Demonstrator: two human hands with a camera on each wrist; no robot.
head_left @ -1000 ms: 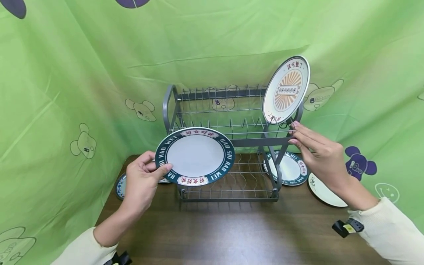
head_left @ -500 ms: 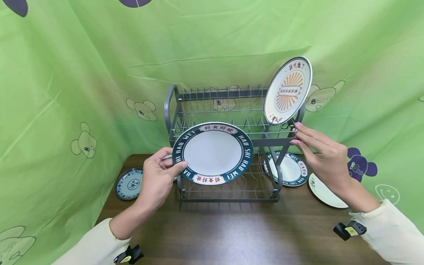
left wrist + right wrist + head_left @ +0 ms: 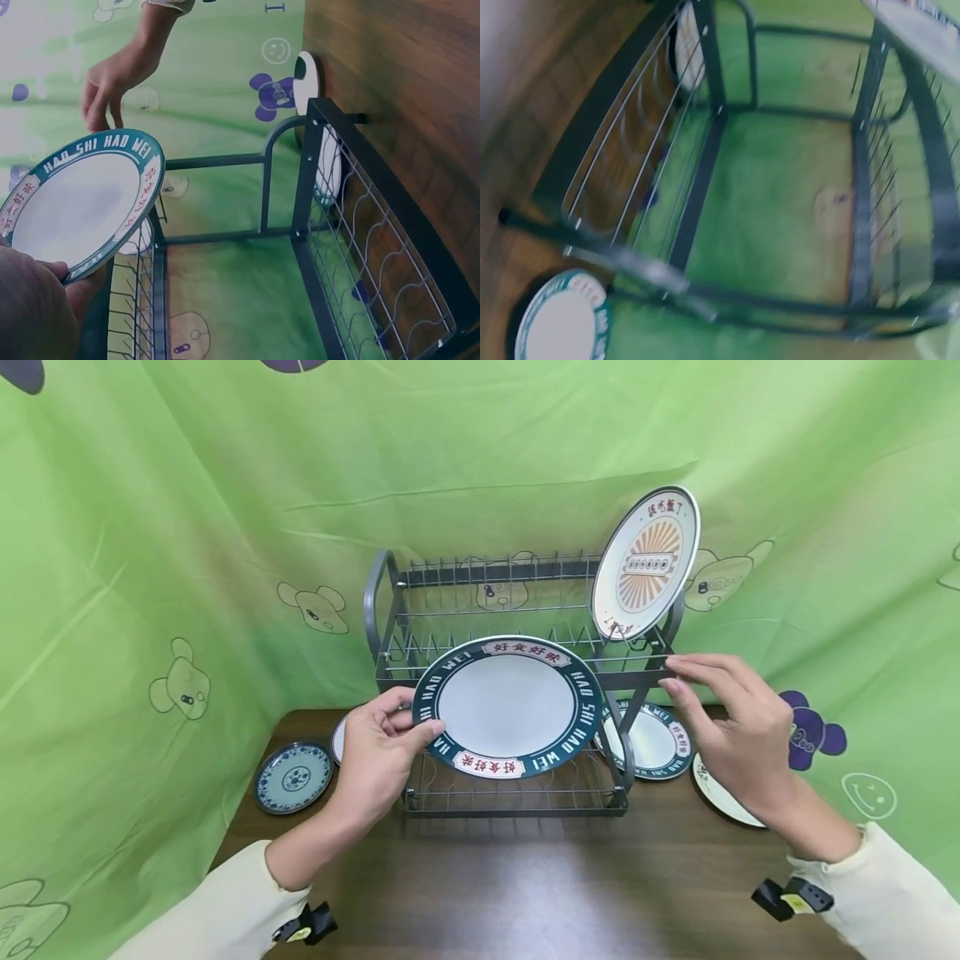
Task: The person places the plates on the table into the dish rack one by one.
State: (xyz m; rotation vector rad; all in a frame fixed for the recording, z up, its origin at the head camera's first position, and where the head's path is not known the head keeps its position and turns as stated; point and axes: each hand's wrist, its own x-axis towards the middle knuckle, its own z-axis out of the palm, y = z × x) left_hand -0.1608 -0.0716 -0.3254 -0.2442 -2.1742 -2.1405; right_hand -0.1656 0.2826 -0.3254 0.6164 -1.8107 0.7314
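Observation:
My left hand pinches the left rim of a white plate with a dark green lettered border. The plate is tilted face-up in front of the grey two-tier dish rack and hides part of it. My right hand is by the rack's upper right corner, fingers extended and nothing held; whether a fingertip touches the frame I cannot tell. Another plate with an orange sunburst stands on edge in the upper tier's right end. The left wrist view shows the held plate near the upper tier.
On the wooden table, a blue patterned plate lies left of the rack, beside a partly hidden one. Right of it lie another green-rimmed plate and a cream plate. A green printed cloth hangs behind.
My left hand has carried the green-rimmed plate to the right, across the rack's front. My right hand has loosened from the rack's corner and shifted slightly. The sunburst plate stays in its slot.

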